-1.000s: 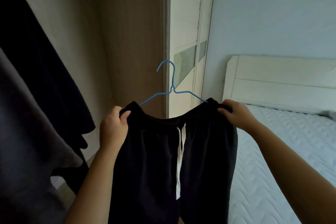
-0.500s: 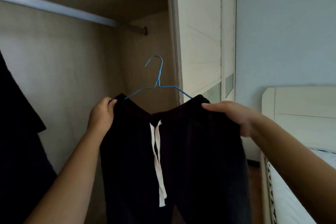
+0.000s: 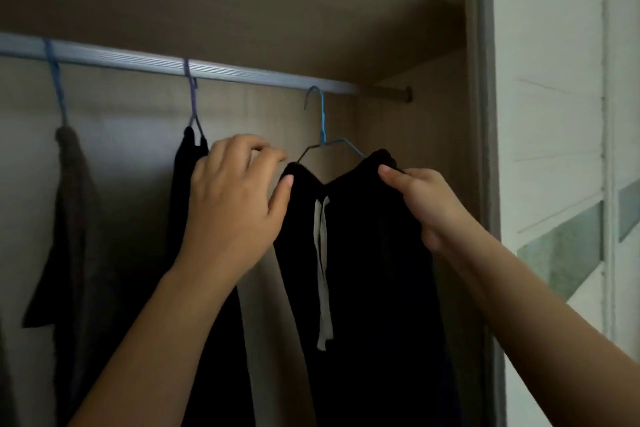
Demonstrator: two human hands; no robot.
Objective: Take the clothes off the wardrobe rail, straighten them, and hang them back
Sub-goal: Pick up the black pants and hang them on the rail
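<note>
Fingers point(image 3: 391, 173) of the right hand point(image 3: 427, 208) pinch the right corner of the black pants point(image 3: 367, 270) at the waist. The left hand point(image 3: 235, 208) is at the other corner; its fingers point(image 3: 252, 149) are bent loosely and only the thumb tip touches the cloth, so I cannot tell if it holds the pants or not. The pants hang on a blue wire hanger point(image 3: 322, 121), with a white string point(image 3: 322, 253) hanging down the middle. They are held up high on the right side of the wardrobe point(image 3: 436, 121), just under the rail point(image 3: 242, 72). The hanger's hook point(image 3: 312, 93) is right at the rail, but I cannot tell if it is over it yet. To the left, a black piece of clothing point(image 3: 183, 191) hangs from a purple hanger point(image 3: 191, 94), and farther left a grey piece of clothing point(image 3: 71, 204) hangs from another blue hanger point(image 3: 55, 80). I think this pair is straightened and nearly back. What is left is to make sure the hook sits on the rail and then let go. I cannot tell if the other two have been tidied.
</note>
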